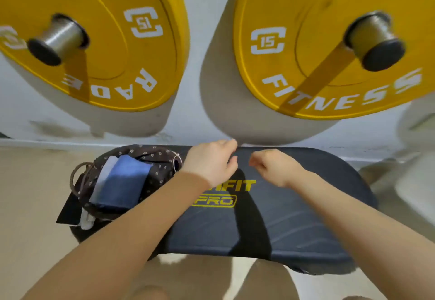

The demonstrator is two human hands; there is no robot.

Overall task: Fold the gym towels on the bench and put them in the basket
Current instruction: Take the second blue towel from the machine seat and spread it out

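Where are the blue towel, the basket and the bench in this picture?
blue towel [122, 182]: head view, middle of the folded cloth.
basket [162, 156]: head view, dotted brown fabric at its far rim.
bench [306, 217]: head view, bare dark pad right of the yellow lettering.

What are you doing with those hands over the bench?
A person is tidying gym towels. A folded blue towel and a white one already lie in the dotted fabric basket at the bench's left end. Both hands, left hand and right hand, hover empty over the bench, which shows no loose towels.
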